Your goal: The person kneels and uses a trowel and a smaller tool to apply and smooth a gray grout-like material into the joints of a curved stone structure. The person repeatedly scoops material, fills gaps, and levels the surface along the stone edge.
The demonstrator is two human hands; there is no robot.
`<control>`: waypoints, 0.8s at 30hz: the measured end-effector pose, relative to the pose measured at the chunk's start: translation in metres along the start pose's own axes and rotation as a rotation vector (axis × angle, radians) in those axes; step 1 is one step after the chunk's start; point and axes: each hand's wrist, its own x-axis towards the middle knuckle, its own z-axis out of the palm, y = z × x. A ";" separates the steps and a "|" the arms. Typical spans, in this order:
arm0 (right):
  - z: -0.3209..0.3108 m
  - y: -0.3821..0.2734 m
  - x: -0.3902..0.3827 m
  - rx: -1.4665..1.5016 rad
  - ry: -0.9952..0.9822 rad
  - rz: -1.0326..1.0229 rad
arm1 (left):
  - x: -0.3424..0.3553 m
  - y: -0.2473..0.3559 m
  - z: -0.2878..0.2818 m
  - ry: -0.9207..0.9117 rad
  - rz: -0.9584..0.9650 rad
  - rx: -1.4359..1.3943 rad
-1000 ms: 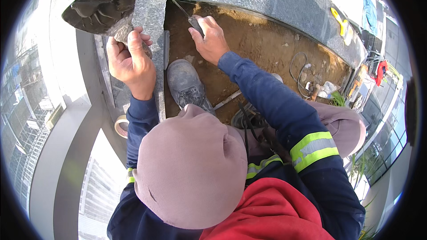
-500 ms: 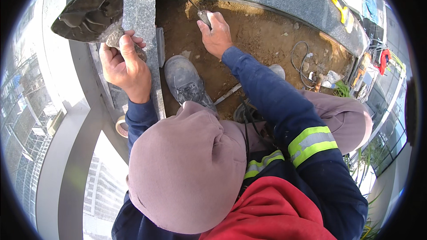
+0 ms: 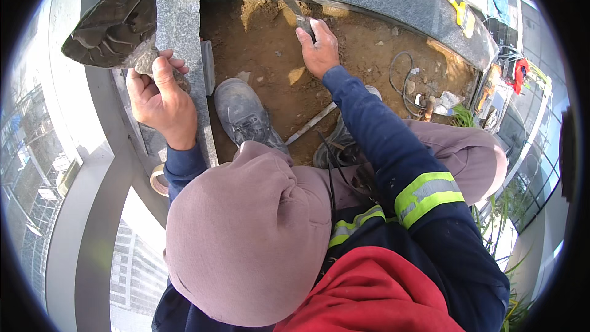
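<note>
My left hand [image 3: 165, 107] grips the mortar-caked handle of a large pointed trowel [image 3: 117, 24]. Wet dark-grey paste is spread over the blade, which is held up beside the granite slab. My right hand [image 3: 321, 52] is closed on the handle of a small narrow spatula [image 3: 294, 5], whose blade reaches the lower edge of the curved granite ledge [image 3: 362, 0]. Beneath that hand is brown soil [image 3: 276, 55] in a bed framed by stone. What the spatula's tip touches is too small to make out.
My dusty shoes [image 3: 241, 110] stand in the soil beside a flat metal strip [image 3: 312, 122]. A yellow-handled brush [image 3: 458, 11] lies on the ledge at right. A looped cable [image 3: 402, 86] and debris are at the bed's right end. A tape roll [image 3: 159, 179] sits left of my knee.
My right hand and the spatula have moved right along the ledge's edge. The view has shifted slightly; my left hand still holds the trowel in much the same place.
</note>
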 end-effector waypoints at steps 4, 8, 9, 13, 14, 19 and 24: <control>-0.010 0.010 -0.006 -0.025 0.035 0.026 | -0.003 0.001 -0.007 -0.003 -0.008 0.039; -0.019 0.024 -0.010 -0.104 0.100 0.029 | -0.004 0.003 -0.003 0.022 -0.010 -0.047; -0.021 0.027 -0.012 -0.121 0.102 0.051 | -0.004 0.003 -0.004 0.023 0.002 -0.042; -0.030 0.038 -0.023 -0.199 0.134 0.054 | -0.003 0.005 -0.004 0.024 0.018 -0.034; -0.030 0.036 -0.028 -0.229 0.141 0.060 | -0.004 0.005 -0.005 0.025 0.015 -0.035; -0.028 -0.007 -0.035 -0.186 0.054 -0.108 | -0.005 0.000 -0.009 0.043 -0.026 -0.056; -0.031 -0.063 0.000 -0.112 -0.050 -0.365 | -0.001 0.000 -0.004 0.074 -0.005 -0.095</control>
